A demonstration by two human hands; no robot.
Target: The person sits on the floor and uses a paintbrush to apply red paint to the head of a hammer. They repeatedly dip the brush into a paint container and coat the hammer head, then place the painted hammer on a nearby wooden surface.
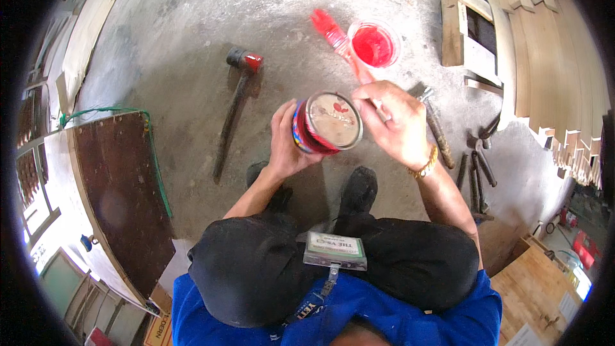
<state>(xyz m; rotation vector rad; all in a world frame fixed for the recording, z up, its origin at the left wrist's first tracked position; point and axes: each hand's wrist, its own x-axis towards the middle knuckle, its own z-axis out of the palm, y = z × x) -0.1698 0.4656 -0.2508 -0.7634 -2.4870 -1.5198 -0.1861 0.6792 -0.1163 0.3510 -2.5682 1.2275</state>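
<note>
My left hand (286, 142) is wrapped round the side of a small paint can (335, 122), blue and red on its side. The round tan end of the can faces up, marked with a few red smears; whether it is the lid or the base I cannot tell. My right hand (398, 122), with a gold band at the wrist, grips the handle of a paintbrush (329, 28) just right of the can. The bristles point up and left, soaked in bright red. Beside the brush, a clear plastic tub (375, 45) of red paint stands on the floor.
A mallet (238, 102) with a long dark handle lies to the left. On the right lie a hammer (438, 129) and several pliers-like tools (479, 161). A brown board (118, 186) stands at left, stacked wooden slats (557, 57) at right, on a concrete floor (192, 19).
</note>
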